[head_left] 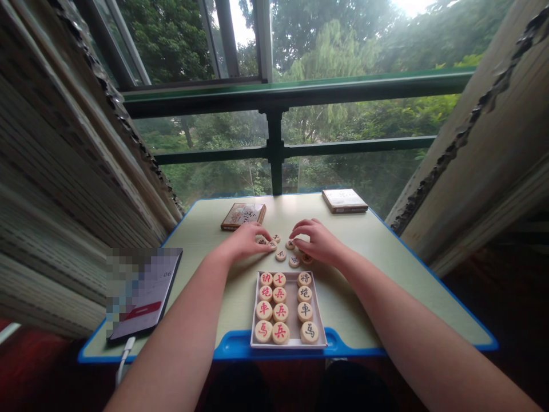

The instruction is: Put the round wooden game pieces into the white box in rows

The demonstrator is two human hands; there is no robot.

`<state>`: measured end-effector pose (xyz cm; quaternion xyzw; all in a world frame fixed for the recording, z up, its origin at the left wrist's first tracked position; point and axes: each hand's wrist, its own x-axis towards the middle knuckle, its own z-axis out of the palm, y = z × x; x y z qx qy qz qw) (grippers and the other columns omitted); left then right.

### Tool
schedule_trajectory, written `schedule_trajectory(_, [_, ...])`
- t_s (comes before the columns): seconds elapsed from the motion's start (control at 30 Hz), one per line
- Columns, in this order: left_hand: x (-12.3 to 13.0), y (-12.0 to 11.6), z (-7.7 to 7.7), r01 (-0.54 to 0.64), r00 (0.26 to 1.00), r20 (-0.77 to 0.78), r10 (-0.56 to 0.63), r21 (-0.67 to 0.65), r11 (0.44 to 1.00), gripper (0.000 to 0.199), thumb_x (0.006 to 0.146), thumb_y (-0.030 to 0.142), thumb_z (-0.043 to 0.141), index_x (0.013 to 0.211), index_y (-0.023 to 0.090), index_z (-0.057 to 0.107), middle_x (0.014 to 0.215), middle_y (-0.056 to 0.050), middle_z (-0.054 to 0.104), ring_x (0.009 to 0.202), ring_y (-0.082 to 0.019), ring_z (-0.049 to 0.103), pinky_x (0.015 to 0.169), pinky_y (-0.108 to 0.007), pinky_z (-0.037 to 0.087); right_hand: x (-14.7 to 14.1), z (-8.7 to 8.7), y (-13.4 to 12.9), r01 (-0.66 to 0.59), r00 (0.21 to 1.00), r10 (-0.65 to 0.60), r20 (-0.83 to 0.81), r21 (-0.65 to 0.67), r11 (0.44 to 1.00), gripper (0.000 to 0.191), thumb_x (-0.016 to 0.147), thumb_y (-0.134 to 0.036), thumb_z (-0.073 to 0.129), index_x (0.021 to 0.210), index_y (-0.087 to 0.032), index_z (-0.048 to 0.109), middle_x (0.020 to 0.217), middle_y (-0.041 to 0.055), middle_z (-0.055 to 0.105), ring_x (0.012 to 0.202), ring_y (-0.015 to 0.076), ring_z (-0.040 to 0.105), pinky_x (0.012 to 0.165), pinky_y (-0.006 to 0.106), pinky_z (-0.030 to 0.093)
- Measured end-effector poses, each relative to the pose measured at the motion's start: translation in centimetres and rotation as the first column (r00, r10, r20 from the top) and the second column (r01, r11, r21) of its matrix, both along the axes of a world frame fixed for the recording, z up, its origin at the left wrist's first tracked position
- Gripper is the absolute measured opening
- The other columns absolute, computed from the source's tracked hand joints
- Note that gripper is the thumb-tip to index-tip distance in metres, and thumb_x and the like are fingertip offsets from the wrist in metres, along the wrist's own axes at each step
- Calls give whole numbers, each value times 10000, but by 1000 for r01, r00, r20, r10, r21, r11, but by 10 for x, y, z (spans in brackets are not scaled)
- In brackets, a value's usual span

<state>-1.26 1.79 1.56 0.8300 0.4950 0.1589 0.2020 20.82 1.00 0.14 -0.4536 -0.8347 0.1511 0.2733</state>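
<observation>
On the table, several round wooden Chinese chess pieces (280, 255) with dark characters lie loosely between my hands. My left hand (246, 240) is closed, its fingertips pinching one chess piece (272, 245) at the left of this group. From the other side, my right hand (317, 240) has thumb and fingers closed on another piece (290, 244); part of a piece below that palm is hidden. Nearer to me stands a shallow white box (293, 345). Inside it are two columns of red-lettered pieces (264, 311) at the left and one column of black-lettered pieces (305, 311) at the right.
A brown decorated box lid (243, 215) lies behind my left hand, and another flat box (345, 200) is at the back right. At the left edge rests a tablet (148, 297) with a white cable (124, 360). Blue edging (450, 303) rims the table; curtains flank it.
</observation>
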Motion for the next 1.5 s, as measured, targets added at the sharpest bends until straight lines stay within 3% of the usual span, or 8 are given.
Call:
schedule_trajectory(0.1, [1, -3, 5, -6, 992, 127, 8, -19, 1000, 297, 663, 408, 656, 855, 184, 697, 919, -70, 625, 874, -199, 551, 790, -314, 432, -1, 2, -2, -1, 1000, 1, -24, 17, 1000, 151, 735, -167, 587, 826, -198, 703, 972, 66, 631, 927, 207, 509, 881, 355, 389])
schedule_trajectory(0.23, [7, -9, 13, 67, 939, 345, -1, -181, 981, 335, 691, 359, 640, 954, 153, 664, 810, -50, 632, 671, -132, 530, 587, -250, 424, -8, 10, -11, -24, 994, 18, -107, -48, 999, 184, 767, -266, 592, 902, -184, 686, 878, 59, 662, 818, 180, 533, 748, 305, 426])
schedule_trajectory(0.37, [12, -13, 14, 164, 886, 462, -38, -235, 958, 303, 693, 277, 644, 957, 132, 675, 683, -21, 603, 616, -104, 493, 552, -224, 383, -14, 14, -17, -39, 975, -1, -222, -176, 984, 201, 767, -309, 588, 858, -151, 672, 719, 30, 657, 601, 118, 503, 571, 245, 395])
schedule_trajectory(0.5, [12, -12, 12, 197, 842, 539, -4, -301, 933, 323, 693, 252, 644, 987, 119, 668, 759, -49, 649, 639, -107, 511, 549, -224, 366, -15, 15, -17, -49, 943, -52, -329, -292, 955, 218, 714, -330, 634, 810, -135, 659, 686, 26, 646, 571, 106, 515, 520, 224, 380])
schedule_trajectory(0.73, [10, -10, 10, 192, 827, 561, 39, -346, 918, 361, 689, 306, 668, 1009, 140, 644, 865, -69, 669, 665, -112, 535, 550, -231, 367, -14, 14, -17, -99, 892, -83, -443, -372, 923, 255, 664, -343, 675, 810, -135, 650, 728, 46, 660, 648, 135, 579, 569, 238, 429])
schedule_trajectory(1.1, [25, -15, 4, 252, 734, 677, 51, -342, 906, 337, 581, 231, 760, 768, 151, 491, 703, 15, 598, 648, -101, 575, 639, -251, 442, -18, 18, -19, -174, 729, -175, -662, -427, 887, 168, 676, -277, 662, 802, -167, 651, 801, 26, 667, 737, 128, 585, 685, 255, 450])
schedule_trajectory(1.23, [31, -17, 1, 252, 726, 684, 70, -359, 899, 334, 576, 221, 759, 758, 149, 488, 686, 16, 600, 639, -108, 583, 633, -257, 453, -18, 17, -19, -183, 720, -162, -675, -409, 894, 184, 657, -301, 686, 774, -165, 646, 759, 9, 645, 700, 116, 563, 651, 243, 437])
schedule_trajectory(1.5, [35, -23, 3, 146, 809, 584, 74, -321, 936, 327, 559, 311, 761, 640, 136, 497, 589, 35, 540, 571, -98, 536, 550, -229, 410, -16, 20, -22, -193, 772, -102, -627, -385, 902, 224, 673, -361, 680, 761, -156, 650, 731, 11, 638, 671, 114, 553, 614, 238, 429])
